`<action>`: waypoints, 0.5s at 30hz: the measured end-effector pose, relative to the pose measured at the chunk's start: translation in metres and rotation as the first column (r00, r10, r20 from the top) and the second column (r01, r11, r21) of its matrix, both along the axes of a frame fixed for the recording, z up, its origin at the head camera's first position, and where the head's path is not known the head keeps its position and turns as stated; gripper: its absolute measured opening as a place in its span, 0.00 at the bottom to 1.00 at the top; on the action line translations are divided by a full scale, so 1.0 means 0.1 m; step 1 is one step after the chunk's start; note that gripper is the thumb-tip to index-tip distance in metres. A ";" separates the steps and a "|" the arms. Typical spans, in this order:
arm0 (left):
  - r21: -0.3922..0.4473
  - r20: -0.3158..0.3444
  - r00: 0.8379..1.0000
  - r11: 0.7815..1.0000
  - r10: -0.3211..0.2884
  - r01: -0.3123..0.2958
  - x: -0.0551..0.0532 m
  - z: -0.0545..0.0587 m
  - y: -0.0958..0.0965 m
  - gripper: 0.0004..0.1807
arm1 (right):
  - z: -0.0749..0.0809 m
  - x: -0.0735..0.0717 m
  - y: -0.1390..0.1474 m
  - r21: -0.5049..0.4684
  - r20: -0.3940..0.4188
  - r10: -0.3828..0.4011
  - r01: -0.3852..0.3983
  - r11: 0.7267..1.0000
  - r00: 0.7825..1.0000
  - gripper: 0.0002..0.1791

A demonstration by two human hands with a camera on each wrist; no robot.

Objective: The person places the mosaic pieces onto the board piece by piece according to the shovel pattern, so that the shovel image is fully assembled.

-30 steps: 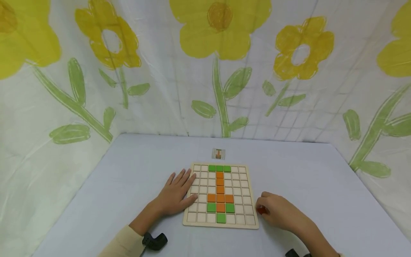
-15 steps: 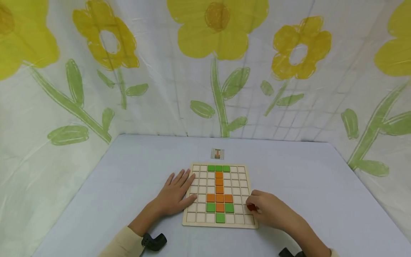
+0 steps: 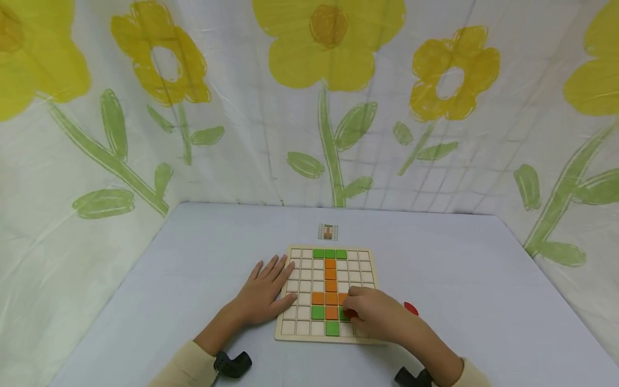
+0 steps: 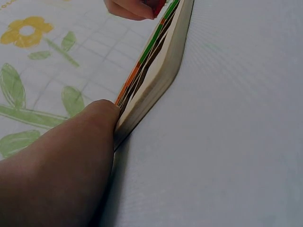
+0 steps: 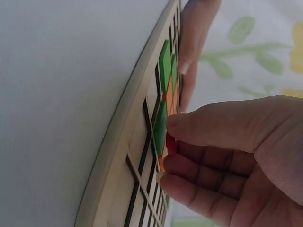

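A square wooden grid board (image 3: 300, 338) lies on the table, with green tiles (image 3: 332, 328) and orange tiles (image 3: 331, 298) set in some of its cells. My left hand (image 3: 263, 295) rests flat along the board's left edge, fingers spread, fingertips and thumb over the rim. Above the board's lower right part, my right hand (image 3: 377, 314) pinches a small red piece (image 5: 171, 143) between thumb and fingers; its shape is mostly hidden. That hand covers part of a green tile and several cells. Another red piece (image 3: 411, 308), pointed oval in outline, is on the table behind the right hand.
A small printed card (image 3: 328, 232) with a grid picture lies beyond the board. Behind the white table (image 3: 217, 236) hangs a white cloth (image 3: 232, 161) with painted yellow flowers. Black devices (image 3: 233, 364) are worn at both wrists.
My right hand has moved left from beside the board to above its lower right part, carrying the red piece. The other red piece on the table has come into view. My left hand stays put.
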State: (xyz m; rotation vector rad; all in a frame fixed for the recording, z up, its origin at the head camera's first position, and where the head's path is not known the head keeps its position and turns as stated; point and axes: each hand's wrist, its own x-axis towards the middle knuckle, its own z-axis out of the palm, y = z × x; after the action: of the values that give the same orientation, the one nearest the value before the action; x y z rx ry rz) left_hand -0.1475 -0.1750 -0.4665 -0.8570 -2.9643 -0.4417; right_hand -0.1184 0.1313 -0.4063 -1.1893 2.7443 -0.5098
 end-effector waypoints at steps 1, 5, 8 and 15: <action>0.003 -0.001 1.000 1.000 0.000 0.000 0.00 0.00 0.00 0.43 | -0.01 -0.01 -0.03 0.008 0.003 0.005 -0.005 1.000 1.000 0.07; 0.006 -0.004 1.000 1.000 -0.003 0.003 0.01 0.01 0.00 0.43 | -0.03 -0.01 -0.15 0.025 0.001 0.027 -0.027 0.999 1.000 0.07; -0.001 -0.004 1.000 1.000 -0.002 0.002 0.01 0.02 0.01 0.43 | -0.02 0.00 -0.23 0.030 -0.018 0.045 -0.045 0.999 0.999 0.07; 0.016 -0.015 1.000 1.000 -0.005 0.005 0.00 0.00 0.00 0.42 | 0.01 0.02 -0.41 0.039 -0.041 0.104 -0.103 0.994 0.994 0.06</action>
State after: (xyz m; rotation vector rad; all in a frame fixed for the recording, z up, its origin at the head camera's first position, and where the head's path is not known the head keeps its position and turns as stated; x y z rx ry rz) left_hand -0.1475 -0.1748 -0.4664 -0.8629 -2.9411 -0.4563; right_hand -0.1165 0.0901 -0.4052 -1.3401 2.6967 -0.4259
